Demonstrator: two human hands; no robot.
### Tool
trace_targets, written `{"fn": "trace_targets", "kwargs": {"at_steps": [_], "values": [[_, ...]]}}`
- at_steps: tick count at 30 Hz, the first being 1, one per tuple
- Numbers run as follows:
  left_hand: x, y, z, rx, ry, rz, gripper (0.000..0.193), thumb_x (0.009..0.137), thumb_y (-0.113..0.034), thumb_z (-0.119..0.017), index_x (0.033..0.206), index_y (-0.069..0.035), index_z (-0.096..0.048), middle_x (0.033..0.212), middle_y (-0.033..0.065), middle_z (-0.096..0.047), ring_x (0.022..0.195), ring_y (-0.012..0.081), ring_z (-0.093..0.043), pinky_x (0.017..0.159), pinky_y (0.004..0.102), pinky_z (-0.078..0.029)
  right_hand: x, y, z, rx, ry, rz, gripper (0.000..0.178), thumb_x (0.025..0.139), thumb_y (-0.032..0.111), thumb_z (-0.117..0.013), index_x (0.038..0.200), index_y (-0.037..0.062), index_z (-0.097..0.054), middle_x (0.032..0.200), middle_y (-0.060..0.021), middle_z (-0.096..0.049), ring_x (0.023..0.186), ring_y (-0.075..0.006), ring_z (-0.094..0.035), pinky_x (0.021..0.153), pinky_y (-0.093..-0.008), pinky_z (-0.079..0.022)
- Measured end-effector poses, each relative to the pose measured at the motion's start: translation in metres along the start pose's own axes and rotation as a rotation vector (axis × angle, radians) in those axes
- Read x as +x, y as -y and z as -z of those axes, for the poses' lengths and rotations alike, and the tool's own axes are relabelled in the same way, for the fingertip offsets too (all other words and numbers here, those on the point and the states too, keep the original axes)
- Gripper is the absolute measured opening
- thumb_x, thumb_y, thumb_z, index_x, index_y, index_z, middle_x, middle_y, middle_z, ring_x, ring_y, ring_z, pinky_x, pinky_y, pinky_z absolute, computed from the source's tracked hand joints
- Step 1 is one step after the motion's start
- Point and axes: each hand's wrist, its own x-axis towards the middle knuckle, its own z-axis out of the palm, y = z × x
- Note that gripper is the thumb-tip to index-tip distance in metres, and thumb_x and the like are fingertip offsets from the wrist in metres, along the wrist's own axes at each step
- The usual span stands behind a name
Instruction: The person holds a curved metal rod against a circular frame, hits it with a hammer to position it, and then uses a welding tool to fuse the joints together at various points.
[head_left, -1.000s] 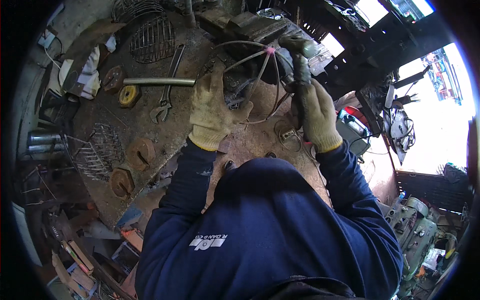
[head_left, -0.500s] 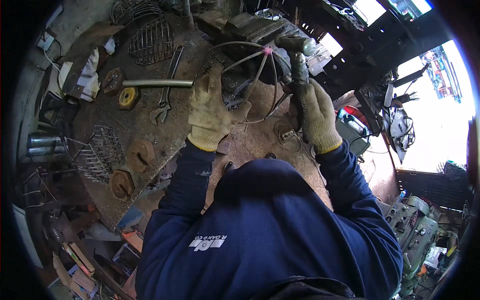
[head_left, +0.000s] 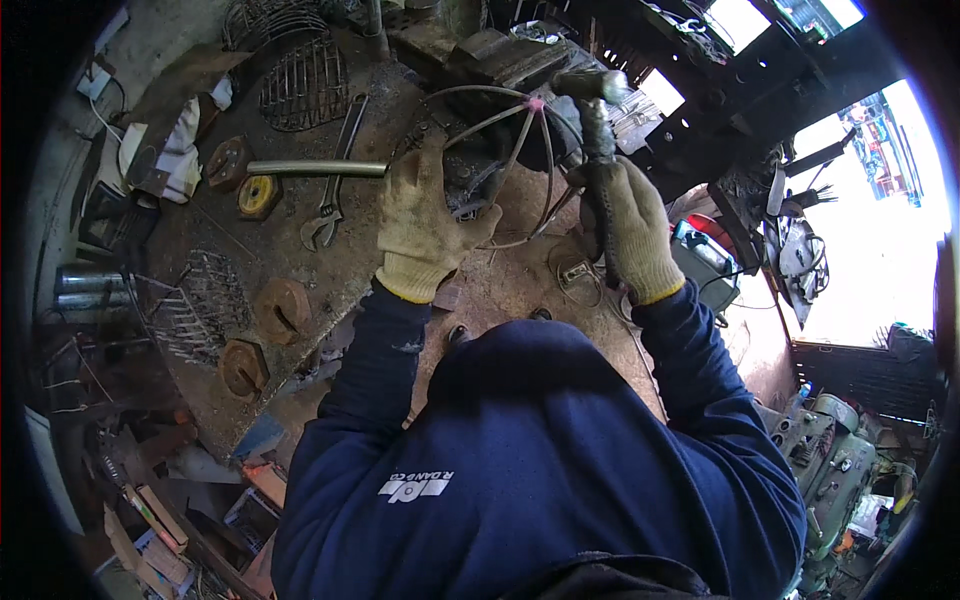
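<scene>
My right hand (head_left: 637, 228), in a cream knit glove, is closed round the handle of a hammer (head_left: 598, 130). The hammer's head is at the far end, close to the right of a pink-coloured joint on a wire frame (head_left: 520, 150). Thin curved metal rods fan out from that joint. My left hand (head_left: 420, 220), gloved the same way, grips the frame's left side; its fingers partly hide the rods. A metal pipe (head_left: 315, 168) lies on the workbench with its right end against my left hand. An adjustable wrench (head_left: 330, 205) lies beneath the pipe.
The dark metal workbench (head_left: 215, 290) carries slotted hexagonal blocks (head_left: 283, 310), a yellow round part (head_left: 258, 196) and wire grates (head_left: 302, 85). A heavy steel block (head_left: 505, 60) stands beyond the frame. Cables (head_left: 575, 275) lie on the floor; a green machine (head_left: 840, 470) stands at right.
The hammer head has shifted and tilted slightly beside the pink joint. Both hands stay in nearly the same place, still holding the hammer and the wire frame.
</scene>
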Motion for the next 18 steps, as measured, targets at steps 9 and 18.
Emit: {"fn": "trace_targets", "kwargs": {"at_steps": [9,18], "values": [[0.005,-0.002,0.001,-0.031,0.003,0.016,0.105,0.065,-0.035,-0.089,0.151,-0.006,-0.037,0.122,0.0279,-0.053,0.107,0.044,-0.06,0.087,0.0543,-0.054,0.002,-0.004,0.001,0.052,-0.014,0.044,0.043,0.109,0.041,-0.046,0.109,0.0036,-0.067,0.067,0.0014,-0.053,0.051,-0.0063,-0.046,0.046,-0.025,-0.038],[0.003,-0.001,-0.003,-0.039,-0.003,0.035,0.108,0.064,-0.042,-0.087,0.153,-0.006,-0.036,0.12,0.0235,-0.053,0.112,0.0432,-0.055,0.093,0.0543,-0.05,0.007,-0.008,-0.002,-0.022,-0.035,0.025,0.041,0.109,0.037,-0.047,0.11,0.002,-0.068,0.071,0.0021,-0.056,0.057,-0.0059,-0.05,0.05,-0.0249,-0.039]]}}
